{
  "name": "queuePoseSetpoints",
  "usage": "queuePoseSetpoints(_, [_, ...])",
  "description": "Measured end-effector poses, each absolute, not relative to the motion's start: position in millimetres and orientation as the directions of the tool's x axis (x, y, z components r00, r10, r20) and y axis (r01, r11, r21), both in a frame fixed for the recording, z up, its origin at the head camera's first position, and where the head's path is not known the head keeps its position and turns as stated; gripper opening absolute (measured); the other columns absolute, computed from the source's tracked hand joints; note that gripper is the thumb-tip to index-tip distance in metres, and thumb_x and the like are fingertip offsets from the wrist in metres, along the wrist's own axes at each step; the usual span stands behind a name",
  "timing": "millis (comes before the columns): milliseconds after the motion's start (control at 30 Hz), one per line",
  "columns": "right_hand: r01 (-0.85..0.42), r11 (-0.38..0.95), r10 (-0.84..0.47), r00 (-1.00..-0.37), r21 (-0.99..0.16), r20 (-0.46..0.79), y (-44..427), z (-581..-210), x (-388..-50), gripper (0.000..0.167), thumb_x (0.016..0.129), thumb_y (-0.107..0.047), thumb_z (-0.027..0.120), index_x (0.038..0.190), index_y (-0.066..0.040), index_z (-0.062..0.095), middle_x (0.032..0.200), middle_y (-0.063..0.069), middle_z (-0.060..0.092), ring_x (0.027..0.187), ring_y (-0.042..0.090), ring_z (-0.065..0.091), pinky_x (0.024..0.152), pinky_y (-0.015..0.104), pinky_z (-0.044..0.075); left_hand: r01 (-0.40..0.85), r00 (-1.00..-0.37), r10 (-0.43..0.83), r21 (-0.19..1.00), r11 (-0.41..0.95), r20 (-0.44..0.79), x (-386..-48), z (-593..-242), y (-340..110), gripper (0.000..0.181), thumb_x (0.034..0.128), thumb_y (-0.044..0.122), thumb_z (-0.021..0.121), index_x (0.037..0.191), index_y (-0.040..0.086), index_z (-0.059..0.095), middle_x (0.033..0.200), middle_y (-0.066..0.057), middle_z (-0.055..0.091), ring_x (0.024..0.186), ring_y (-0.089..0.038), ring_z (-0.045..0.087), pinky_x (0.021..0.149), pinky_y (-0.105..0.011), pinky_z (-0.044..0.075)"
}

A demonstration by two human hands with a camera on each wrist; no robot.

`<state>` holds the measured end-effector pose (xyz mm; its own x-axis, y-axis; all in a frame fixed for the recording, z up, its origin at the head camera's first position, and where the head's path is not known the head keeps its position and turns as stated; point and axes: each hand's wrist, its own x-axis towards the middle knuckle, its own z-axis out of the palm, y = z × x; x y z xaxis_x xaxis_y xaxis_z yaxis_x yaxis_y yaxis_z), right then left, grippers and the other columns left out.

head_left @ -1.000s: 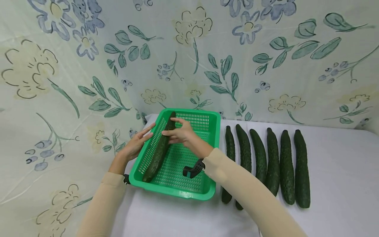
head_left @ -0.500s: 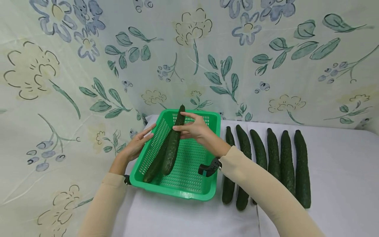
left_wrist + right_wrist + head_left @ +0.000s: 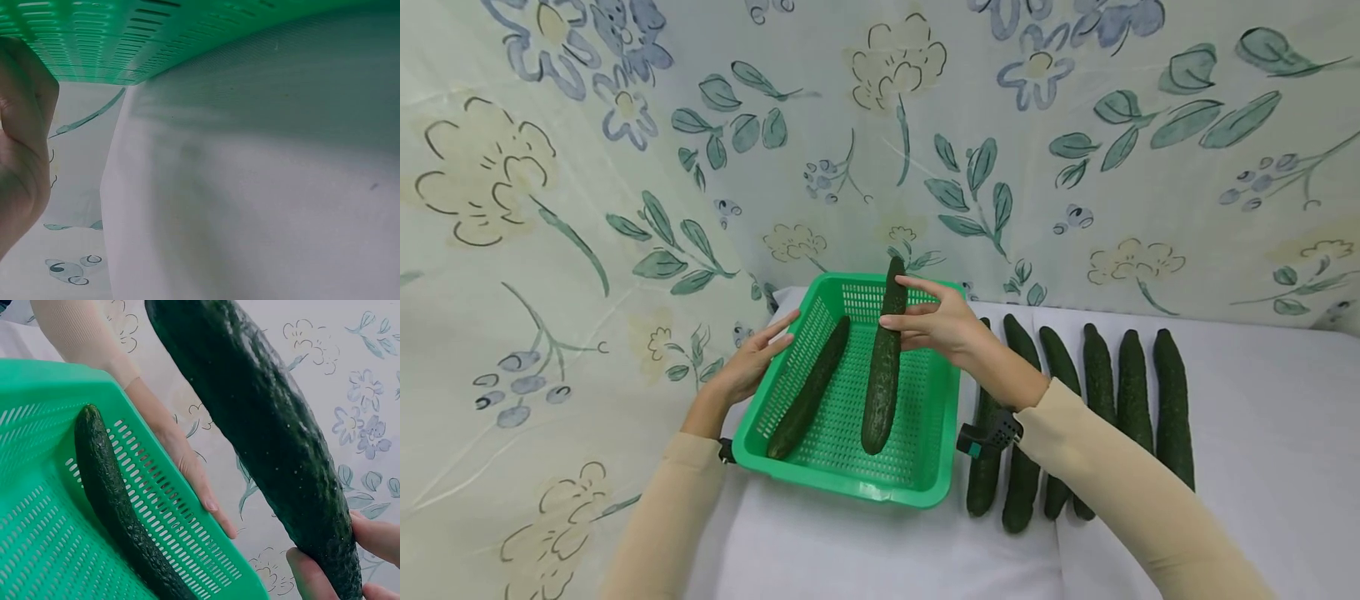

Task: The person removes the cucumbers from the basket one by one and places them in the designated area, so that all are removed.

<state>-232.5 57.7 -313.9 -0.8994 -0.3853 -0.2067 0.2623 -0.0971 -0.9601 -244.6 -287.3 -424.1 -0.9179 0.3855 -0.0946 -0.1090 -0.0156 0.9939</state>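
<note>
My right hand (image 3: 946,323) pinches a dark green cucumber (image 3: 883,383) near its far, narrower end, thumb on one side and fingers on the other. This cucumber is held over the green plastic basket (image 3: 842,482), its thicker end toward me; the right wrist view shows it large and close. A second cucumber (image 3: 115,494) lies inside the basket along the left wall. At the basket's left side, my left hand (image 3: 747,367) rests against the outer wall with fingers stretched out. Only part of that hand (image 3: 22,144) shows in the left wrist view, beside the slotted wall.
Several cucumbers (image 3: 1021,492) lie in a row on the white-covered table (image 3: 1262,417) right of the basket, partly hidden by my right forearm. A floral cloth (image 3: 850,183) hangs behind and to the left, close to the basket's far edge.
My right hand has lifted a cucumber from the basket's left side and carried it right, uncovering the one lying there. The left hand stays at the basket wall.
</note>
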Motion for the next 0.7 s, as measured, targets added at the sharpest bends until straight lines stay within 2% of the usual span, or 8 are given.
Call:
queuePoseSetpoints(100, [0.243, -0.087, -0.388, -0.902, -0.966, -0.192, 65, -314, -228, 0.076, 0.09, 0.002, 0.072, 0.155, -0.022, 0.04, 0.138, 0.024, 0.045, 0.079, 0.018, 0.07, 0.075, 0.04, 0.06, -0.107, -0.918, 0.386, 0.994, -0.018, -0.091, -245, -424, -287, 0.054, 0.1092, 0.027, 0.043, 0.16, 0.032, 0.025, 0.154, -0.022, 0.037, 0.118, -0.028, 0.061, 0.085, -0.037, 0.058])
queuePoseSetpoints(333, [0.205, -0.069, -0.394, -0.905, -0.976, -0.162, 81, -319, -220, 0.076, 0.09, 0.002, 0.073, 0.155, -0.02, 0.04, 0.122, 0.021, 0.05, 0.079, 0.017, 0.069, 0.072, 0.038, 0.059, -0.108, -0.92, 0.38, 0.994, -0.024, -0.091, -246, -425, -288, 0.054, 0.1087, 0.027, 0.044, 0.16, 0.032, 0.026, 0.154, -0.021, 0.038, 0.117, -0.027, 0.062, 0.085, -0.037, 0.058])
queuePoseSetpoints(567, [0.197, -0.035, -0.394, -0.904, -0.98, -0.168, 100, -326, -213, 0.077, 0.091, -0.002, 0.073, 0.156, -0.021, 0.037, 0.143, 0.025, 0.039, 0.086, 0.017, 0.068, 0.073, 0.036, 0.059, -0.094, -0.922, 0.377, 0.995, -0.011, -0.083, -246, -425, -288, 0.054, 0.1089, 0.027, 0.043, 0.16, 0.031, 0.026, 0.152, -0.022, 0.04, 0.113, -0.025, 0.065, 0.083, -0.035, 0.058])
queuePoseSetpoints(700, [0.194, -0.016, -0.385, -0.906, -0.981, -0.173, 111, -327, -209, 0.078, 0.091, -0.002, 0.073, 0.157, -0.021, 0.036, 0.149, 0.027, 0.035, 0.093, 0.018, 0.067, 0.076, 0.037, 0.059, -0.101, -0.924, 0.373, 0.995, -0.016, -0.088, -245, -424, -288, 0.054, 0.1088, 0.027, 0.043, 0.16, 0.031, 0.027, 0.152, -0.022, 0.04, 0.112, -0.025, 0.065, 0.083, -0.035, 0.058])
